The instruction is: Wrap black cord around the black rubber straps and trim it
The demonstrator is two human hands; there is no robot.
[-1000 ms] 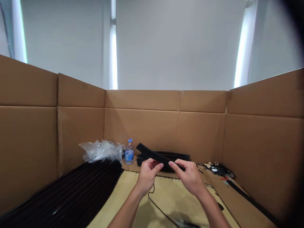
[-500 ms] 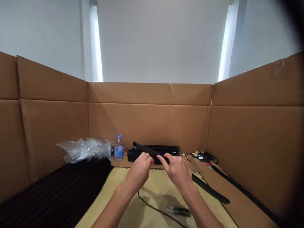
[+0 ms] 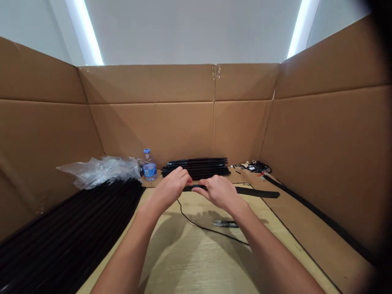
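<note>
Both hands grip one flat black strip [image 3: 257, 192], held nearly level above the pale yellow board [image 3: 196, 261]. My left hand [image 3: 173, 188] pinches it near the middle of the view. Close beside it, my right hand [image 3: 219, 191] is closed round the strip, which sticks out to the right past the knuckles. A thin black cord [image 3: 200, 223] runs from below my left hand across the board towards my right forearm. Under the right wrist lies a pair of thread snips [image 3: 225, 223], its handle partly hidden by the forearm.
Long black strips [image 3: 70, 220] lie piled at left, with clear plastic bags [image 3: 104, 171] behind. A water bottle [image 3: 150, 165] and a stack of black strips [image 3: 196, 167] stand at the back. Cords [image 3: 257, 166] and another strip [image 3: 312, 212] lie right. Cardboard walls [image 3: 180, 126] enclose three sides.
The strip has gone from slanting to nearly level, and its left end no longer sticks up past my left hand. The camera view has tipped downward.
</note>
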